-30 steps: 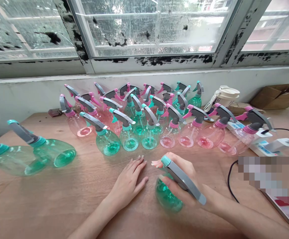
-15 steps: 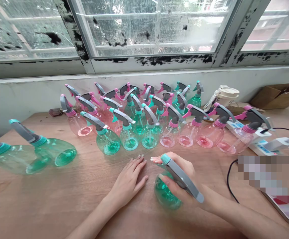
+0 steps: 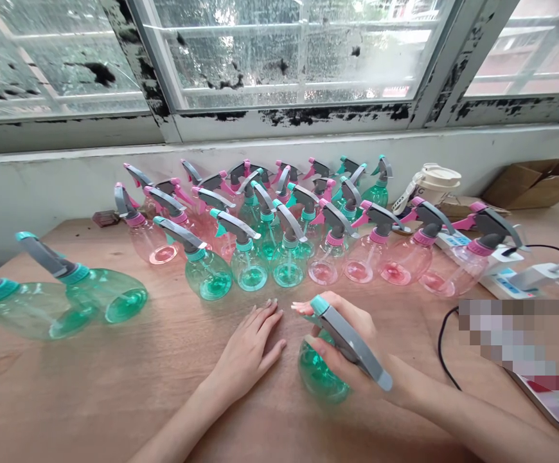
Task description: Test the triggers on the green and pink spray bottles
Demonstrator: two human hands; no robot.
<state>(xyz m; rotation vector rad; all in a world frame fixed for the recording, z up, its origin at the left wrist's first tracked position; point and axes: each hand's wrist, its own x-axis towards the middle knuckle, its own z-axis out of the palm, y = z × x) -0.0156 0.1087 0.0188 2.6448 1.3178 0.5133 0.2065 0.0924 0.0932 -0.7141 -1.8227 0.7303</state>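
Green spray bottle (image 3: 325, 376) is at the near middle of the table (image 3: 164, 392), nozzle pointing away and leftward; can't tell if its base touches the wood. Right hand (image 3: 365, 326) has it gripped around the neck, thumb on near side. Left hand (image 3: 253, 350) lies flat just left of it, fingers spread, holding nothing. Beyond: rows of green and pink bottles (image 3: 328, 265). Two green bottles (image 3: 108, 292) far left. Power strip (image 3: 501, 283) right, lidded cup (image 3: 436, 183) behind.

The held bottle (image 3: 317, 381) is showing glossy plastic — the tabletop (image 3: 139, 379) is showing smooth wood, the box (image 3: 530, 188) matt cardboard.
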